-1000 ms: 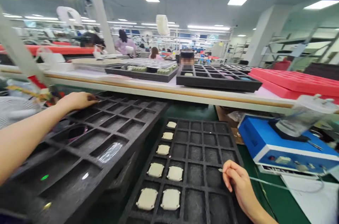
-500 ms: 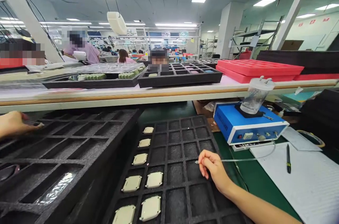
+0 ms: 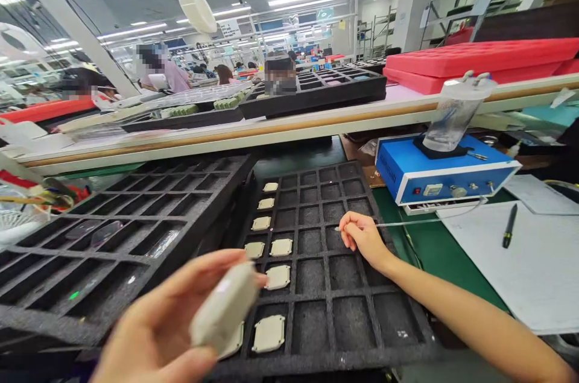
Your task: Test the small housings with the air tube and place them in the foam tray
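My left hand [image 3: 154,316] is near the camera at the lower left, fingers wrapped round a thick beige plastic housing [image 3: 226,307], slightly blurred by motion. Over the black foam tray [image 3: 316,238], my right hand [image 3: 364,241] pinches the end of a thin clear tube [image 3: 420,224], whose tip pokes out past the fingers. This tube runs from the blue box [image 3: 434,175] at the right. Flat beige square parts [image 3: 269,333] lie in the tray's left columns, some partly covered by my left hand and the housing.
A second black foam tray [image 3: 181,202] stands higher on the left, with clear pieces in some pockets. On the blue box sits a clear cylinder [image 3: 452,117]. White paper [image 3: 538,256] with a black pen [image 3: 509,226] lies right. A shelf edge [image 3: 271,136] crosses behind.
My left hand has come from the left tray toward the camera, now with the beige housing in it. The view has tilted and shifted. My right hand keeps its pinch on the tube.
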Demonstrator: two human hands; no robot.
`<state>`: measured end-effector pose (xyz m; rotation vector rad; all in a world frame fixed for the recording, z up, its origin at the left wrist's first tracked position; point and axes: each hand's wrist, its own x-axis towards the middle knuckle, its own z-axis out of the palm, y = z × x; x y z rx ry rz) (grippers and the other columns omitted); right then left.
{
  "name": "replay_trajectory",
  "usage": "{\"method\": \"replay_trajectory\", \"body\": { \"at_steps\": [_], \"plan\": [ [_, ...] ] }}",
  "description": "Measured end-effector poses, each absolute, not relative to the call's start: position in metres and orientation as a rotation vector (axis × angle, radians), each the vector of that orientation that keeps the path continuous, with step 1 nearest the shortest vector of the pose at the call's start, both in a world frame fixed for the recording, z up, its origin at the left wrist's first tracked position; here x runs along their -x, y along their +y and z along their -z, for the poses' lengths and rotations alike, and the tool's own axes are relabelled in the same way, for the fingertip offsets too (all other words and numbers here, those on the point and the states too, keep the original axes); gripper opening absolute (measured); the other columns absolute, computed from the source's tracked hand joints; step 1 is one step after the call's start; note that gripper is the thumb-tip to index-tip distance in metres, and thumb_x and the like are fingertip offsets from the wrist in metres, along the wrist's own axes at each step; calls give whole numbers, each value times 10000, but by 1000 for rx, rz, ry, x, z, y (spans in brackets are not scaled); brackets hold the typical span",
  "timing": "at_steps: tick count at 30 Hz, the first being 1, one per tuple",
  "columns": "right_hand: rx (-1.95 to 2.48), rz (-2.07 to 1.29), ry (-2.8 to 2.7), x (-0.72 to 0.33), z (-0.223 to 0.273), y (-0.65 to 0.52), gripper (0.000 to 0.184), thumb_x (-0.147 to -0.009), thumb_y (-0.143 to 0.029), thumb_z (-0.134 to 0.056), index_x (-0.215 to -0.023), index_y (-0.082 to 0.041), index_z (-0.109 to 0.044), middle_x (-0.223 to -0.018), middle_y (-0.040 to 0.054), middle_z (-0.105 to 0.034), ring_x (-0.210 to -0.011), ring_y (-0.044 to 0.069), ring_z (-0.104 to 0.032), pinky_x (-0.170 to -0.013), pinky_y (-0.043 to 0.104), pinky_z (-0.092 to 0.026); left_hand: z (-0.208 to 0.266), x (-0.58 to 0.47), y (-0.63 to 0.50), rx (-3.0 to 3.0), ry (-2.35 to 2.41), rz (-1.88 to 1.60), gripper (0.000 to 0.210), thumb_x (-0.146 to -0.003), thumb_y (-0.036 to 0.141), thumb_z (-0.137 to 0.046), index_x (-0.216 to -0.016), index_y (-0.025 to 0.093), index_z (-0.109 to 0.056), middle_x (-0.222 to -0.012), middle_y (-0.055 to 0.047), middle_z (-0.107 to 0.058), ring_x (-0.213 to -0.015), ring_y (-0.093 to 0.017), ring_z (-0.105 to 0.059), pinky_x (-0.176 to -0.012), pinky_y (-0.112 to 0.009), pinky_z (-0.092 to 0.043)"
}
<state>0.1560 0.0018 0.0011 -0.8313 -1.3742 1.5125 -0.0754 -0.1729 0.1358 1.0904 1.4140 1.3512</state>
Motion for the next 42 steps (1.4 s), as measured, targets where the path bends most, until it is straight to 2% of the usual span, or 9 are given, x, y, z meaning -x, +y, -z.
{"method": "replay_trajectory", "body": {
  "at_steps": [2,8,14,20,25,28,31,35,42],
  "plan": [
    [827,-1508,-1383,-157,-2,1,88,-652,-224,-449,-624,-169,-512,-388,-60,-478,-323,58,-346,-354,176,-244,-113,33,-157,-1030,1251,-1300,578,-525,413,-813,-1059,230,-686,-987,-76,-718,-911,-278,-664,-825,-310,-521],
    [835,-1454,-1368,-158,-6,0,86,-657,-224,-454,-622,-169,-510,-383,-59,-473,-324,61,-352,-362,184,-256,-51,5,-55,-697,766,-1354,353,-708,273,-708,-1035,143,-682,-990,-59,-696,-962,-196,-650,-900,-254,-479],
    [815,-1460,-1354,-160,-7,-2,97,-676,-235,-469,-622,-170,-517,-385,-58,-466,-336,64,-354,-370,192,-272,-9,15,-22,-561,735,-1266,299,-752,221,-641,-1005,66,-674,-958,-109,-711,-929,-215,-663,-935,-292,-455],
    [866,-1491,-1357,-160,-10,-4,106,-681,-257,-493,-617,-176,-518,-390,-51,-472,-338,69,-363,-369,200,-278,-8,16,-24,-585,718,-1213,353,-734,228,-668,-1055,82,-657,-1022,-113,-700,-993,-243,-646,-1026,-370,-388],
    [867,-1497,-1369,-159,-9,-5,115,-699,-258,-490,-627,-173,-519,-391,-47,-475,-338,68,-358,-374,201,-274,-8,14,-26,-628,773,-1217,393,-680,141,-732,-1062,96,-651,-1007,-103,-704,-1001,-251,-645,-1027,-381,-389],
    [869,-1496,-1360,-159,-7,-4,105,-701,-246,-492,-633,-171,-521,-394,-49,-476,-338,66,-357,-376,198,-275,-6,13,-26,-642,817,-1197,395,-702,165,-732,-1082,108,-641,-1043,-108,-692,-965,-242,-658,-954,-357,-452],
    [869,-1493,-1346,-159,-5,-3,95,-695,-236,-496,-630,-171,-518,-394,-49,-477,-336,66,-356,-373,195,-272,-8,13,-27,-676,860,-1185,447,-703,192,-738,-1129,126,-621,-1119,-121,-663,-865,-188,-671,-803,-280,-510],
    [868,-1499,-1341,-159,-3,-3,96,-694,-237,-495,-631,-169,-520,-401,-46,-481,-338,67,-361,-368,192,-272,-12,12,-30,-683,871,-1175,496,-668,160,-755,-1141,135,-610,-1106,-119,-663,-743,-136,-663,-678,-223,-504],
    [870,-1513,-1329,-157,-3,-2,107,-694,-255,-498,-635,-168,-515,-402,-50,-474,-336,63,-354,-369,188,-268,-8,10,-27,-661,855,-1174,464,-572,46,-775,-966,153,-553,-1018,-95,-685,-862,-217,-680,-883,-371,-474]
  ]
}}
